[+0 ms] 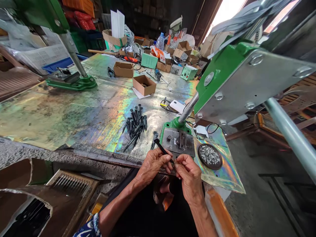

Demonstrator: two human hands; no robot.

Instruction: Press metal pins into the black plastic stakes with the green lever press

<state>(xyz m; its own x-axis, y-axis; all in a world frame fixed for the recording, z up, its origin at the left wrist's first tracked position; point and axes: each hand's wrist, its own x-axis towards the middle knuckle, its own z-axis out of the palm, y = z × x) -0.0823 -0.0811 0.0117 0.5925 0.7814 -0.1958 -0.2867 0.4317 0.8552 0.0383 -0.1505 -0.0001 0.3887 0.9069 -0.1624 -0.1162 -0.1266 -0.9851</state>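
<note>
Fingertips (178,160) of both hands crowd around a slim black pin (161,147): the left hand (153,166) pinches it firmly between thumb and forefinger, while the curled fingers of the right hand (190,176) close in at its tip, their contact hidden. The work in hand is this close pinch, and it calls for steady fingertips. At 12 o'clock, just beyond, sits a scuffed steel plate (178,141) on the green cast base (174,125) of a bench press. A round dark dish (209,156) heaped with tiny silver pieces lies at 1 o'clock, and a loose heap of matching black pins (135,126) lies at 11 o'clock on the smooth, iridescent foil of the bench top (81,115). Farther out, around 12 o'clock, stand open cardboard boxes (144,85), their brown board creased, while a second green press base (71,83) sits at 10 o'clock.
</note>
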